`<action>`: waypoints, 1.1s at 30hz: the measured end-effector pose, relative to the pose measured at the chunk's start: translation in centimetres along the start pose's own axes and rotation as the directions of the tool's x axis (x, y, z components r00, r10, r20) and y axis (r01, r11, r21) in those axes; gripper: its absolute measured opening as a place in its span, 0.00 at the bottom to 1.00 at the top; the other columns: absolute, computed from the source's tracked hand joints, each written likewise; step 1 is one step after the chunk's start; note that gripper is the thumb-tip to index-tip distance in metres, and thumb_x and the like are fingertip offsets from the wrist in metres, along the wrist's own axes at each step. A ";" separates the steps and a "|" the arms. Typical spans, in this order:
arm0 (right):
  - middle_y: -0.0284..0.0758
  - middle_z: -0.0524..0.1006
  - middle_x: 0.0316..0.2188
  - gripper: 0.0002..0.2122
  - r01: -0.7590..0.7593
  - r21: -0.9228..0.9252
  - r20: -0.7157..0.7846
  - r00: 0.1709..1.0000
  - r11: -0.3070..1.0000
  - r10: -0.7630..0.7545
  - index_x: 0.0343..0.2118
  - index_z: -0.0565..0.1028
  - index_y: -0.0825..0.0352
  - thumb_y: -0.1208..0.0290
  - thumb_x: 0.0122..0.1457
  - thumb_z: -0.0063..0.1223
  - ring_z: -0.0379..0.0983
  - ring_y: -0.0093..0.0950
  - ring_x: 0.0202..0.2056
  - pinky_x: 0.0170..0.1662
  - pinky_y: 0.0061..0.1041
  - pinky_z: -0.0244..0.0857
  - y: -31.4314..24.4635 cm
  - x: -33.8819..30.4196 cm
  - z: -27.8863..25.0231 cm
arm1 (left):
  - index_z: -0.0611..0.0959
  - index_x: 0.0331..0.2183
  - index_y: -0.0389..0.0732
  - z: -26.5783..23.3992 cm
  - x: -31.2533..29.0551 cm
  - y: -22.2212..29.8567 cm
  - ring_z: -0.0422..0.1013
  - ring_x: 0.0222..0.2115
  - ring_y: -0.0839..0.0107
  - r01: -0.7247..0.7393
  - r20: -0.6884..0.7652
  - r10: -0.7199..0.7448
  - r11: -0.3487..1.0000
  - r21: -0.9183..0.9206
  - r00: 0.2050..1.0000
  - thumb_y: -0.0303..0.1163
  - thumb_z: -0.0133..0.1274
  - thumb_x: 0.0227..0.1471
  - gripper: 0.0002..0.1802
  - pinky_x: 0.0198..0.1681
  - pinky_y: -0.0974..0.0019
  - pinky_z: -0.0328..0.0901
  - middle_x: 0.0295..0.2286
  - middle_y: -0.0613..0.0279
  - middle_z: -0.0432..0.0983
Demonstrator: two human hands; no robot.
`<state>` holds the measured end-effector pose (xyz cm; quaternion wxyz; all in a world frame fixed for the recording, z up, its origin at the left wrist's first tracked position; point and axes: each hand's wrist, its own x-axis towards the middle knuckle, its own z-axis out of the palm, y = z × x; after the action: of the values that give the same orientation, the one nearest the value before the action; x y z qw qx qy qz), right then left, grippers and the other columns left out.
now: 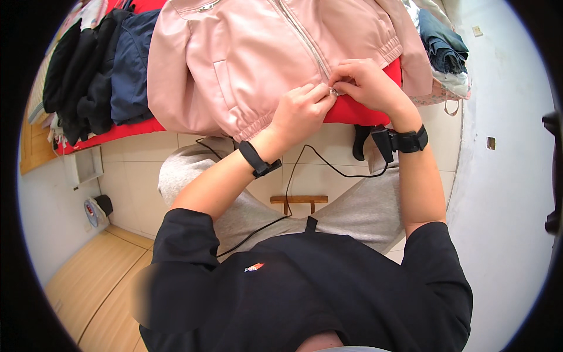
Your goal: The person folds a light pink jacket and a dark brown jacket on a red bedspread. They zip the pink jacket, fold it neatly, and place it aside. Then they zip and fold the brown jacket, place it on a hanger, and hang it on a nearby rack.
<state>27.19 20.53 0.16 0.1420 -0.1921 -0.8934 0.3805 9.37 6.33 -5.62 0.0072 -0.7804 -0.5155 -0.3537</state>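
A pink jacket (264, 64) lies spread out in front of me, its front zipper (305, 35) running down toward its hem. At the lower end of that zipper both my hands meet. My left hand (302, 108) is closed, with thumb and forefinger pinching the zipper's bottom end by the hem. Close against it, my right hand (366, 85) also pinches at the zipper end, fingers bent. A small bit of metal shows between the fingertips; whether it is the slider or the pin I cannot tell. Black bands sit on both wrists.
The jacket rests on a red cover (358, 111). Dark folded clothes (88, 76) are piled at the left, and rolled jeans (443, 44) lie at the right by a white wall (504, 193). A black cable (328, 167) hangs from my right wrist across my lap.
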 end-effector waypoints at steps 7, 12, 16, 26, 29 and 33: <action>0.43 0.83 0.32 0.05 0.018 -0.033 0.028 0.999 0.999 -0.017 0.37 0.83 0.72 0.82 0.58 0.63 0.81 0.43 0.34 0.40 0.35 0.76 0.6 0.3 0.5 | 0.89 0.47 0.42 0.5 -0.7 0.1 0.80 0.37 0.64 0.059 0.071 -0.060 0.998 0.010 0.996 0.21 0.60 0.49 0.21 0.40 0.61 0.75 0.38 0.66 0.80; 0.43 0.83 0.32 0.05 0.059 -0.054 0.013 0.998 0.997 -0.059 0.37 0.83 0.72 0.82 0.58 0.63 0.82 0.43 0.35 0.41 0.35 0.76 1.1 0.4 0.8 | 0.89 0.48 0.42 0.7 -0.8 -0.3 0.80 0.37 0.63 0.059 0.108 -0.054 0.997 -0.042 0.993 0.21 0.59 0.49 0.23 0.42 0.60 0.75 0.39 0.65 0.80; 0.42 0.84 0.32 0.05 0.074 -0.017 -0.042 0.996 0.997 -0.075 0.38 0.83 0.72 0.82 0.59 0.63 0.82 0.39 0.34 0.39 0.32 0.76 0.8 0.7 0.8 | 0.89 0.47 0.42 0.7 -0.7 -0.6 0.80 0.37 0.62 0.035 0.095 -0.028 0.997 -0.068 0.995 0.20 0.59 0.49 0.21 0.42 0.59 0.75 0.39 0.63 0.80; 0.36 0.86 0.31 0.04 -0.090 0.198 -0.067 0.992 0.976 0.105 0.38 0.84 0.72 0.83 0.61 0.64 0.84 0.24 0.33 0.41 0.25 0.78 -1.2 -0.2 -0.7 | 0.89 0.42 0.37 -3.4 -0.5 4.0 0.76 0.20 0.78 0.601 0.399 -0.449 0.586 -0.544 0.799 0.32 0.65 0.65 0.08 0.24 0.71 0.68 0.30 0.64 0.85; 0.37 0.87 0.30 0.04 -0.094 0.223 -0.055 0.993 0.970 0.108 0.38 0.85 0.72 0.82 0.61 0.64 0.84 0.25 0.33 0.40 0.25 0.78 -1.4 -0.3 -0.8 | 0.86 0.52 0.35 -3.0 -0.7 4.7 0.78 0.25 0.78 0.819 0.831 -0.391 -0.259 -0.512 0.396 0.43 0.56 0.74 0.20 0.31 0.73 0.73 0.36 0.60 0.87; 0.37 0.87 0.30 0.04 -0.128 0.296 -0.010 0.991 0.947 0.137 0.39 0.85 0.73 0.82 0.62 0.64 0.84 0.24 0.33 0.41 0.24 0.78 -1.8 -0.2 -0.6 | 0.82 0.57 0.38 -1.3 -0.5 3.4 0.79 0.31 0.77 0.425 0.833 -0.402 -0.724 -0.543 0.379 0.46 0.51 0.77 0.23 0.38 0.72 0.74 0.44 0.57 0.86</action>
<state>27.20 19.63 1.85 0.1566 -0.2339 -0.8096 0.5150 11.31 3.83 -3.74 -0.7781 -0.0105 -0.3633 -0.5123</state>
